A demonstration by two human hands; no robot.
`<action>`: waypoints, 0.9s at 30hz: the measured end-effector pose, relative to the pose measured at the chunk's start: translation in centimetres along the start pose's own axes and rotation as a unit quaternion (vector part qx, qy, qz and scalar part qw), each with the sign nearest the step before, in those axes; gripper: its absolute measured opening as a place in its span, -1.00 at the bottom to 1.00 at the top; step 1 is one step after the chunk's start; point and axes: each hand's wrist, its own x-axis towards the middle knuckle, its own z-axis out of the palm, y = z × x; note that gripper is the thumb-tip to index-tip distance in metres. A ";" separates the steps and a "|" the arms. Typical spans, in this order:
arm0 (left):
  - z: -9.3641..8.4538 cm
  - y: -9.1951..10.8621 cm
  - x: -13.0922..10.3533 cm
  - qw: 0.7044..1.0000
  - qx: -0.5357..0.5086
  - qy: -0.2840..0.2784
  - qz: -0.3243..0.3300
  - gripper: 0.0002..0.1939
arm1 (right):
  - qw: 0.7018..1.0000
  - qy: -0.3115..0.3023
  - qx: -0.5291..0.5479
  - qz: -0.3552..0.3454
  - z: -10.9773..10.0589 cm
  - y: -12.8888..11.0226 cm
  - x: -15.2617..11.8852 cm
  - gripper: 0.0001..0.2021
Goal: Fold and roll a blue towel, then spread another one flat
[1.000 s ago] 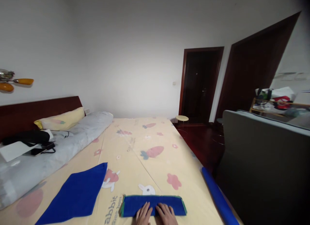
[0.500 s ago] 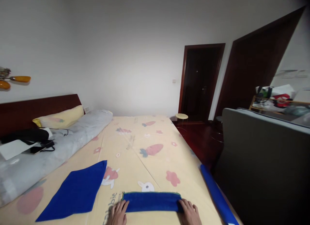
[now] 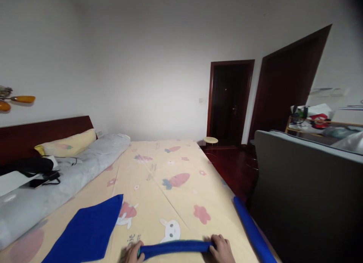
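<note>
A folded blue cloth with a green edge stretches across the near edge of the bed. My left hand grips its left end. My right hand grips its right end. The cloth appears as a thin band, slightly raised off the yellow bed sheet. Both hands are partly cut off by the bottom of the view.
A flat blue cloth lies to the left. A blue strip runs along the bed's right edge. A grey rolled quilt, a pillow and dark items lie at the headboard. A grey sofa back stands right; a stool by the doorway.
My hands moved from the middle of the folded cloth out to its two ends, then closed on them and lifted the cloth a little. The view shifted slightly.
</note>
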 end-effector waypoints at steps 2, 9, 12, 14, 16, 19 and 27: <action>0.2 -0.6 0.5 0.997 -0.051 0.007 -0.053 -0.66 | 1.000 -0.010 0.012 0.023 0.3 0.1 0.3 -0.83; 0.7 1.1 0.8 0.992 0.032 -0.004 -0.119 -0.60 | 0.996 -0.018 -0.049 0.075 1.5 -0.7 0.9 -0.70; 0.3 2.8 0.4 0.985 0.122 0.022 -0.117 -0.52 | 0.993 0.004 -0.095 0.073 1.6 -1.0 1.2 -0.61; 0.2 3.7 0.5 0.986 0.149 0.023 -0.076 -0.42 | 0.993 0.020 -0.105 0.051 1.9 -1.4 1.5 -0.50; 0.6 4.7 0.8 0.991 0.132 0.005 -0.027 -0.29 | 0.995 0.018 -0.094 -0.005 2.7 -2.4 1.8 -0.43; 2.6 7.2 1.6 0.995 0.065 -0.050 0.061 -0.16 | 0.991 -0.010 -0.058 -0.117 4.7 -4.9 2.2 -0.43; 7.7 10.8 2.5 0.963 0.001 -0.166 0.213 -0.17 | 0.983 -0.045 -0.013 -0.177 8.5 -9.9 2.0 -0.59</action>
